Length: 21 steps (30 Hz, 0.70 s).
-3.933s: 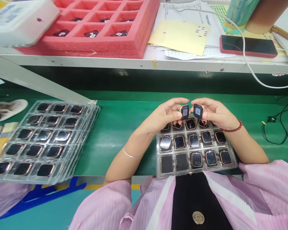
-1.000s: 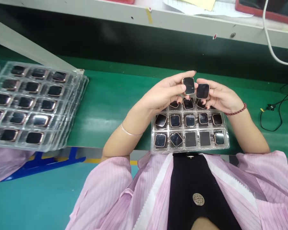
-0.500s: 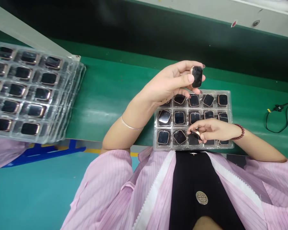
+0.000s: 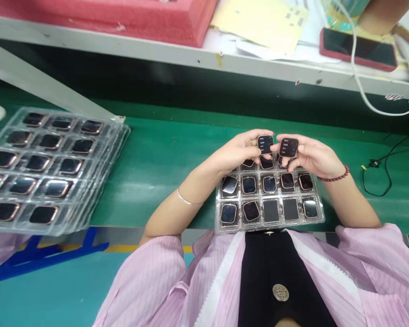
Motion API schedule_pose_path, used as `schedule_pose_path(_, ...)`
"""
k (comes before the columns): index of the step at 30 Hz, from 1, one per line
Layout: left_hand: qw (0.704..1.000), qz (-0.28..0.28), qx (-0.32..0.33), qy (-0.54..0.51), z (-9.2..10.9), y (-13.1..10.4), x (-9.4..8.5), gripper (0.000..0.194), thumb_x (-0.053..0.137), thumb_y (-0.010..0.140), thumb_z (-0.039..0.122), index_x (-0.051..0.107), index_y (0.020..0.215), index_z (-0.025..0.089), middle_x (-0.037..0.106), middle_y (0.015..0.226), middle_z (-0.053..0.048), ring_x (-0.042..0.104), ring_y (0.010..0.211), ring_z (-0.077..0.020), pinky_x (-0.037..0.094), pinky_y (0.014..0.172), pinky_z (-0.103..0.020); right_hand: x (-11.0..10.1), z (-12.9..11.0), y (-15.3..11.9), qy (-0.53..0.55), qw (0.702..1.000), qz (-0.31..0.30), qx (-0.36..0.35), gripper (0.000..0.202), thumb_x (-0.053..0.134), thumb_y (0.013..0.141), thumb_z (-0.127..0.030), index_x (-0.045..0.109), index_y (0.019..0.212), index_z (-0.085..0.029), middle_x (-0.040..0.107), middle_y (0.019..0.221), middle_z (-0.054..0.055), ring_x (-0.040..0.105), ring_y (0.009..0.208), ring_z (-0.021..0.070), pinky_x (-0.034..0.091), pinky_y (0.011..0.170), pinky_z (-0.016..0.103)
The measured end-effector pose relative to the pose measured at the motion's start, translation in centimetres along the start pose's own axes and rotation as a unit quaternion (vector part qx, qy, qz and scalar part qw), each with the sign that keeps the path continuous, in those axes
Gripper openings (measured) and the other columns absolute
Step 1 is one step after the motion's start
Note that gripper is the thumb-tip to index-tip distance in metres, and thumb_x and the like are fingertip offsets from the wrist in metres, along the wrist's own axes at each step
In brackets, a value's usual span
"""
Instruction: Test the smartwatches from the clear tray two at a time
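My left hand (image 4: 242,150) grips a smartwatch (image 4: 266,143) with a gold frame, its screen lit with lines of text. Close beside it, a second smartwatch (image 4: 288,147) is held by its edges in my right hand (image 4: 315,154), also showing a lit text list. Both are raised just above the far row of a clear plastic tray (image 4: 271,227) in front of me. Dark-screened watch faces (image 4: 248,185) fill most of its pockets, some turned askew. Two pockets in the near row are bare. My fingers partly cover the far row.
At left stands a stack of clear trays (image 4: 98,181) holding more watches. A white shelf (image 4: 177,56) crosses above the green bench (image 4: 163,159), bearing a red foam block (image 4: 122,18), papers and a phone (image 4: 357,49). A black cable (image 4: 378,181) lies at right.
My right hand has lifted its watch from the near row up beside the left one. Both screens now show text, where the left one looked dark. The view has tilted up, showing the shelf.
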<state>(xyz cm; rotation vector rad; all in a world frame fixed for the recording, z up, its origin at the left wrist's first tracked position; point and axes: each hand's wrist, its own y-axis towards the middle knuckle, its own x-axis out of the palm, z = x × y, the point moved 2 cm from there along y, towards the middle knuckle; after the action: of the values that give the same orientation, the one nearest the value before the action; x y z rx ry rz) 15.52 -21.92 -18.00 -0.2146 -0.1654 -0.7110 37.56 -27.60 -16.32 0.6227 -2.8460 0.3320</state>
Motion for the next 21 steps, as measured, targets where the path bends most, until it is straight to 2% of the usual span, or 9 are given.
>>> schedule_pose_path(1,1.000,-0.001,0.000,0.003,0.0,0.1,0.1,0.057,0.072,0.075,0.012,0.064,0.131,0.016,0.077,0.101,-0.008,0.076,0.084,-0.0198,0.057,0.062,-0.025,-0.6,-0.3,0.4,-0.008,0.999,0.034,-0.020,0.050,0.074,0.092,-0.045,0.065,0.134,-0.019,0.075,0.128,0.013,0.076,0.086,0.0184,0.068,0.069,0.030)
schedule_pose_path(3,1.000,0.002,-0.002,0.014,0.0,0.2,0.2,0.056,0.072,0.075,0.012,0.064,0.130,0.016,0.077,0.098,-0.008,0.076,0.083,-0.0195,0.055,0.060,-0.023,-1.1,-0.5,1.1,-0.017,0.997,0.062,-0.045,0.050,0.076,0.090,-0.046,0.066,0.130,-0.019,0.077,0.123,0.012,0.075,0.082,0.0172,0.068,0.068,0.030)
schedule_pose_path(7,0.999,0.026,-0.007,0.044,0.6,0.4,0.6,0.042,0.074,0.082,0.022,0.068,0.122,0.015,0.077,0.097,-0.008,0.076,0.079,-0.0187,0.053,0.056,-0.022,-1.1,-0.2,1.5,-0.025,0.996,0.061,-0.055,0.054,0.080,0.086,-0.052,0.066,0.125,-0.018,0.078,0.116,0.011,0.075,0.075,0.0153,0.066,0.064,0.027)
schedule_pose_path(12,0.996,0.041,0.008,0.078,1.6,0.9,1.1,0.029,0.070,0.089,0.037,0.072,0.109,0.017,0.078,0.093,-0.008,0.073,0.068,-0.0182,0.047,0.051,-0.024,-1.0,-0.3,1.0,-0.067,0.990,0.091,-0.080,0.037,0.074,0.091,-0.053,0.069,0.103,-0.018,0.080,0.088,0.005,0.067,0.056,0.0103,0.061,0.056,0.022)
schedule_pose_path(14,0.995,0.036,0.024,0.087,1.7,1.0,1.3,0.031,0.071,0.088,0.037,0.071,0.112,0.017,0.077,0.094,-0.008,0.074,0.072,-0.0192,0.048,0.051,-0.024,-1.0,-0.4,0.8,-0.077,0.990,0.085,-0.081,0.033,0.073,0.092,-0.047,0.067,0.106,-0.019,0.080,0.091,0.005,0.068,0.058,0.0108,0.061,0.057,0.023)
schedule_pose_path(18,0.994,0.021,0.036,0.096,1.4,0.8,1.5,0.045,0.075,0.080,0.025,0.066,0.123,0.015,0.075,0.107,-0.009,0.075,0.081,-0.0188,0.053,0.058,-0.024,-0.8,-0.5,0.4,-0.106,0.988,0.065,-0.089,0.032,0.073,0.089,-0.030,0.062,0.118,-0.021,0.077,0.113,0.007,0.072,0.072,0.0124,0.063,0.061,0.024)
schedule_pose_path(21,0.994,0.015,0.025,0.103,1.0,0.4,1.5,0.045,0.074,0.080,0.022,0.064,0.123,0.015,0.076,0.110,-0.009,0.073,0.080,-0.0159,0.054,0.062,-0.023,-0.5,-0.4,0.3,-0.128,0.985,0.057,-0.097,0.032,0.072,0.089,-0.024,0.062,0.119,-0.020,0.077,0.115,0.007,0.071,0.073,0.0113,0.062,0.063,0.023)
